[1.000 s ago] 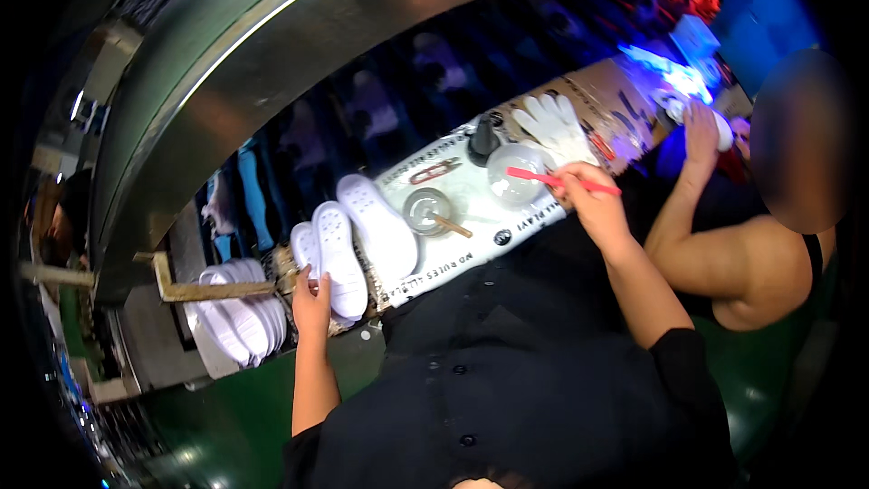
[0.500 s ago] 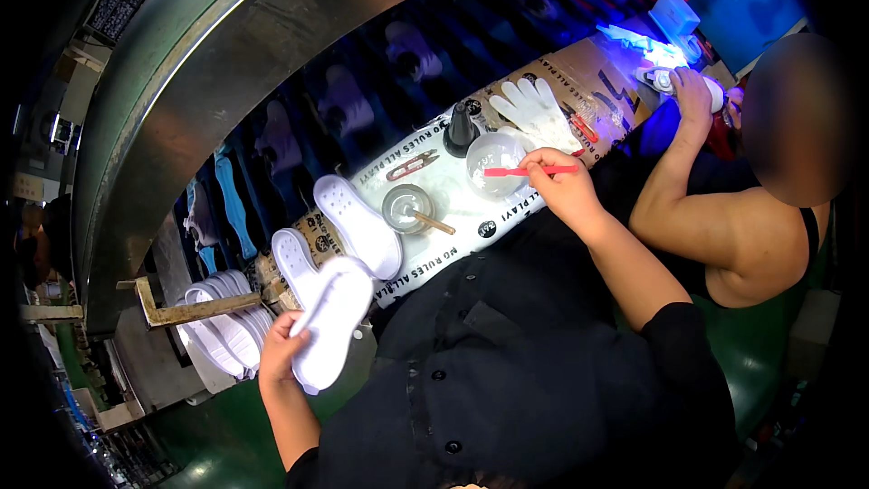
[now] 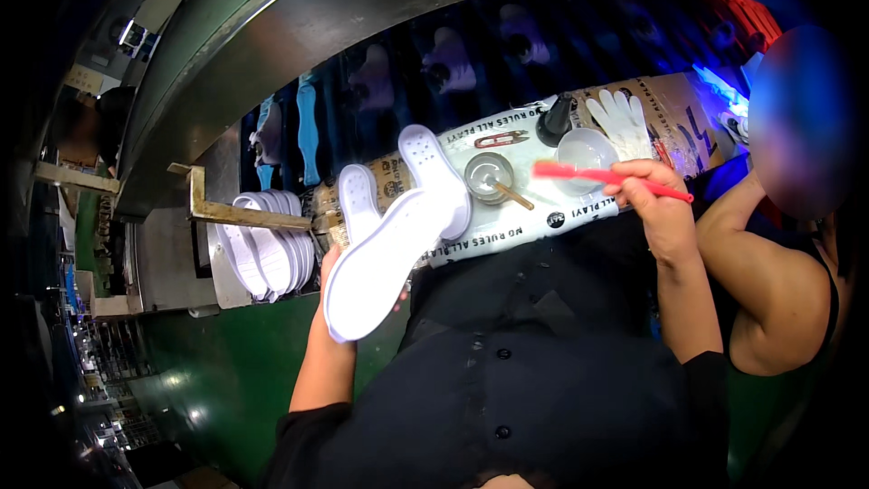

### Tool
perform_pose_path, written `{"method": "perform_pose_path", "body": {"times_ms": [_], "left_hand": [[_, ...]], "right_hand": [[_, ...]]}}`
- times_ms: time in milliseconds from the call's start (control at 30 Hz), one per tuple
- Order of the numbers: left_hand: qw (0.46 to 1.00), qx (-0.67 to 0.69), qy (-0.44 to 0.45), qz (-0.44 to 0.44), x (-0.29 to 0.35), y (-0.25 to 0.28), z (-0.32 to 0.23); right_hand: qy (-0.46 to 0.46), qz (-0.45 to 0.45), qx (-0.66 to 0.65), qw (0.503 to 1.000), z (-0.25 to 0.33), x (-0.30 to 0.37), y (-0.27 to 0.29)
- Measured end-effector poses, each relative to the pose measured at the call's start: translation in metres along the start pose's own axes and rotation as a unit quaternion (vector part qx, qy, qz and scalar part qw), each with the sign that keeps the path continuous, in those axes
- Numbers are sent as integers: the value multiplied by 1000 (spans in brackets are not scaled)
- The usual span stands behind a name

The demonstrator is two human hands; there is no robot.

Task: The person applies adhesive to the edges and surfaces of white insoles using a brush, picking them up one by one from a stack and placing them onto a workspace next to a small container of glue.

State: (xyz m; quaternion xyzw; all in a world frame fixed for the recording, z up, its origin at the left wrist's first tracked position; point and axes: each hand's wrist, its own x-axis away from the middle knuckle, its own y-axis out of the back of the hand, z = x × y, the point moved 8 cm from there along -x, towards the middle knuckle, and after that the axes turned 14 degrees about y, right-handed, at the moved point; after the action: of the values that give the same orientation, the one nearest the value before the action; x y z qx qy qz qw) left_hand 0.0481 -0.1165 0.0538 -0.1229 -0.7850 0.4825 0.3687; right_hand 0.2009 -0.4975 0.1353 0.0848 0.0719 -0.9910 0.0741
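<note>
My left hand (image 3: 331, 259) grips a white shoe sole (image 3: 387, 263) by its edge, and the sole hides most of its fingers. The sole is tilted, with its broad face up. My right hand (image 3: 659, 217) is closed round the handle of a red brush (image 3: 579, 174), which crosses over a translucent white bowl (image 3: 587, 148). Two more white soles lie beyond the held one: one sole (image 3: 360, 199) to the left and another sole (image 3: 429, 156) to the right. A clear round jar (image 3: 482, 166) with a brownish stick (image 3: 514, 196) in it stands between soles and bowl.
Red thread snips (image 3: 501, 139), a black cone-shaped bottle (image 3: 556, 121) and a white glove (image 3: 623, 119) lie at the back of the covered bench. Several white soles (image 3: 262, 254) are stacked left, beside a metal bracket (image 3: 244, 210). A co-worker's arm (image 3: 769, 276) is close at right.
The view has shifted, moving the bench rightward. My left hand has turned the sole and lifted it nearer. The brush has also come up nearer, its handle now sloping down to the right.
</note>
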Motion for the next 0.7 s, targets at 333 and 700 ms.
{"method": "perform_pose_path", "body": {"times_ms": [333,700], "left_hand": [[993,35,109,-17,-58,-91,16],[977,-49,154,-142,-57,-47,21]], "right_hand": [[444,457,181,749,115,34,-188],[421,447,281,738,84,0,-168]]}}
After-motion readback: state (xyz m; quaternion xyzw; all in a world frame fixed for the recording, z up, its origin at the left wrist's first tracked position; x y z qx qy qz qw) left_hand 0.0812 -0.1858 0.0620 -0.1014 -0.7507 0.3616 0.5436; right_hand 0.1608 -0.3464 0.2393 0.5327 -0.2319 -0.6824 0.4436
